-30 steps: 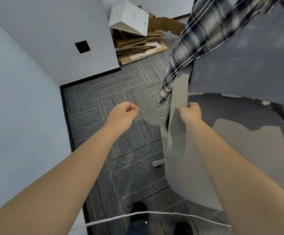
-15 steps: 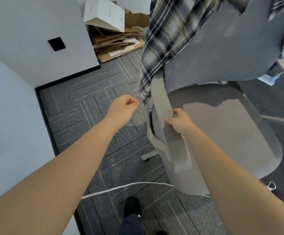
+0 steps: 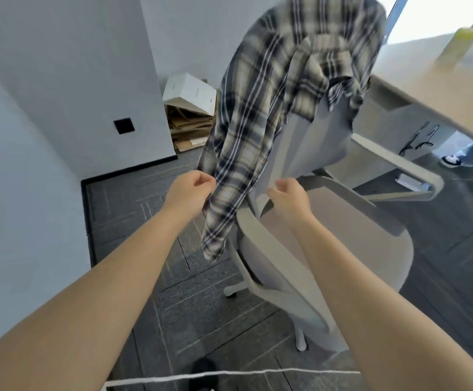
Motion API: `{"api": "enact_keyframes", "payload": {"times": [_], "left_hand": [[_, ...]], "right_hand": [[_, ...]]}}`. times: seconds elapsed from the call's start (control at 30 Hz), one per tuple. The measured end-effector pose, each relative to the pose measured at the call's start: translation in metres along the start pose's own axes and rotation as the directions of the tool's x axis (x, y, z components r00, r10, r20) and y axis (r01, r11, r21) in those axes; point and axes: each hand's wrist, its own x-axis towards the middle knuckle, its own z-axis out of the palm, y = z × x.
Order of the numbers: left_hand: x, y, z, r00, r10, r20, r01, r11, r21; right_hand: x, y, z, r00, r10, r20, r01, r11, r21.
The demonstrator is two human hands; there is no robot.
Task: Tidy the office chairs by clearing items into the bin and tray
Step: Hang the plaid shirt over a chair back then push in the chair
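A grey office chair (image 3: 342, 235) stands in front of me with a plaid shirt (image 3: 260, 114) draped over its backrest, one side hanging down past the left armrest (image 3: 269, 249). My left hand (image 3: 190, 190) is closed at the shirt's hanging left edge, thumb and fingers pinched on the cloth. Just above the armrest, beside the backrest's lower edge, my right hand (image 3: 289, 198) hovers with fingers half curled and apart, holding nothing. No bin or tray is in view.
Flattened cardboard and a white box (image 3: 190, 94) are piled in the far corner by the wall. A wooden desk (image 3: 441, 88) runs along the right, with another person's shoe (image 3: 452, 160) beneath it. A white cable (image 3: 201, 375) crosses the carpet near my feet.
My right hand has let go of the chair's left armrest and risen. My left hand has moved right to the shirt's edge. The view has tilted up, showing the whole shirt and the desk.
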Motion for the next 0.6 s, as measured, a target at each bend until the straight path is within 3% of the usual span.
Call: {"api": "enact_keyframes", "payload": {"times": [0.2, 0.6], "left_hand": [[-0.028, 0.055, -0.032, 0.989, 0.095, -0.117, -0.102, 0.993, -0.055], [0.014, 0.145, -0.081, 0.955, 0.265, -0.131, -0.284, 0.946, -0.156]], "right_hand": [[-0.029, -0.061, -0.046, 0.98, -0.194, -0.054, 0.197, 0.978, 0.062], [-0.009, -0.166, -0.078, 0.959, -0.224, -0.172, 0.243, 0.965, 0.097]]}}
